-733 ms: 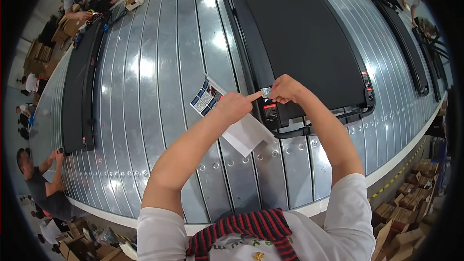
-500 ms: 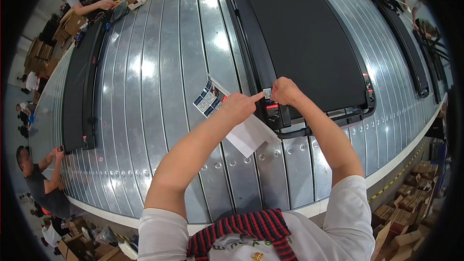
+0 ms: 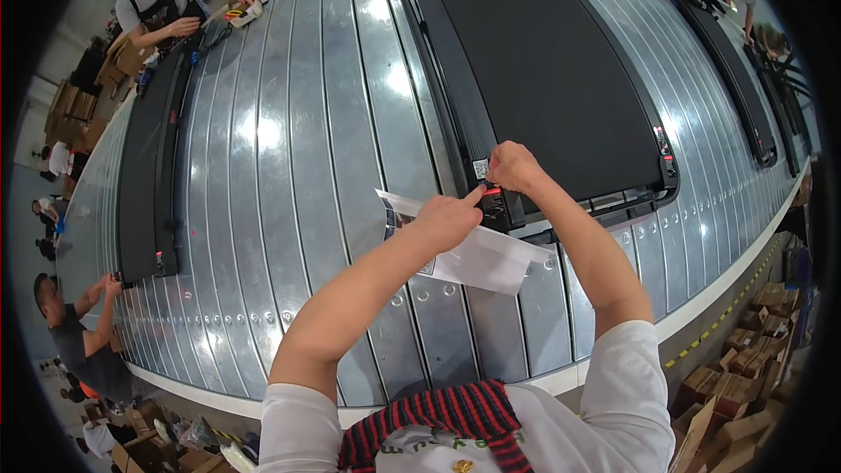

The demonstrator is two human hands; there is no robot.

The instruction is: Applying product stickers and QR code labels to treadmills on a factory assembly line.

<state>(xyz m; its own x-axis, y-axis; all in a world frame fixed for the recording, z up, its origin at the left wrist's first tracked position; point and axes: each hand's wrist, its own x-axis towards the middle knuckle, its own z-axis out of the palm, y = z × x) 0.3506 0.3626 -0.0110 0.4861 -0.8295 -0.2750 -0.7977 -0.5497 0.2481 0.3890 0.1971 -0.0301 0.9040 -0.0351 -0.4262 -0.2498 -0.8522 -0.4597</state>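
Head view: left hand point(image 3: 444, 222) now lower, sheet point(image 3: 486, 261) turned; right hand point(image 3: 516, 166) by label point(image 3: 480, 169); cannot tell either grip.

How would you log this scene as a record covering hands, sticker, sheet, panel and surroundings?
Left hand: pointing just below the white sticker
Right hand: in a pinch beside the sticker
White sticker: square, patterned, near the black panel's near left corner
White sheet: under the left hand; grip hidden
Black panel: flat on the slatted metal table
Surroundings: co-worker upper left, cardboard boxes lower right
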